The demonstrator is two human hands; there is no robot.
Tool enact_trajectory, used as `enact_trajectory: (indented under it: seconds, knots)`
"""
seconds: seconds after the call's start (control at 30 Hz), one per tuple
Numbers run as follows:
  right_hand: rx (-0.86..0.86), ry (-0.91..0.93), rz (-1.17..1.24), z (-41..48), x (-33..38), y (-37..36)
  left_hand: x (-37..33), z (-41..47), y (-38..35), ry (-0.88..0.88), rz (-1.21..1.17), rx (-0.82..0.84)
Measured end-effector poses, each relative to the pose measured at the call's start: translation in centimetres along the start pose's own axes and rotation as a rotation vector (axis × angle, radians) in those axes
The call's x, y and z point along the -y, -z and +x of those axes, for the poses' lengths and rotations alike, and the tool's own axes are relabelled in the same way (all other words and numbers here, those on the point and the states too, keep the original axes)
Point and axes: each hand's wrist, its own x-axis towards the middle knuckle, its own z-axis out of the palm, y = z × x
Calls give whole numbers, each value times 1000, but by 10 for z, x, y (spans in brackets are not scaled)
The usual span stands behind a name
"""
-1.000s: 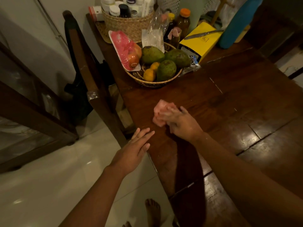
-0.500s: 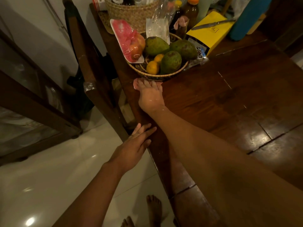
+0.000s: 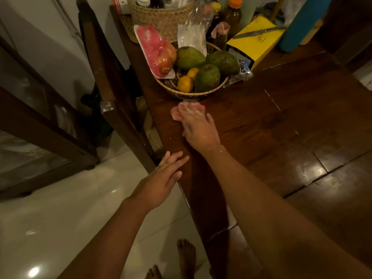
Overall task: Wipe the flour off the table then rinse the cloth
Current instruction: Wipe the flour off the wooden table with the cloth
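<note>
Since the frame half a second back, your right hand [image 3: 199, 127] has drawn the cloth [image 3: 178, 113] a short way off the foot of the fruit basket [image 3: 191, 96], towards you.

Position: the cloth lies on the bench [image 3: 291, 141] near its left edge, at 12 o'clock from your right hand. The basket is just beyond it, again at 12 o'clock.

Hands: the right presses down on the cloth with the fingers stretched over it. The fingertips are smeared by motion, so this is probably a flat press, not a grip. The left hand [image 3: 161, 182] sits at 7 o'clock from the right, fingers straight and together, resting on the bench edge and holding nothing.

Handling: judge the cloth light, soft and limp. It will bunch under pressure and shed flour if lifted loosely. For carrying, gather it from the middle with the edges folded inward. The polished bench should let it slide freely.

Not verified:
- Most of the cloth is under your fingers, so its size and load of flour cannot be read.
- Pale streaks [image 3: 272, 100] at 2 o'clock from the cloth remain. In this dim light, fainter dust elsewhere cannot be ruled out.
- White specks mark your right wrist.
- The bench is cut off at the right and near sides.
- No sink or tap is in view.
</note>
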Motion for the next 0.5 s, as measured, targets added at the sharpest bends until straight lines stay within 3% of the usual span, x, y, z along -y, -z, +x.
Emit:
enact_trajectory:
  seconds: [0.2,0.27,0.37,0.5]
  knots:
    - [-61,-335,-16,-14,-74,41,-2,1,1,-4,22,23]
    - [-48,-336,-46,-9,-82,46,-1,0,1,-5,9,18]
    - [-30,-22,-70,-18,-66,42,-4,0,0,-3,-7,0]
    - [172,402,3,-81,-36,39,-8,-5,11,5,-161,-35]
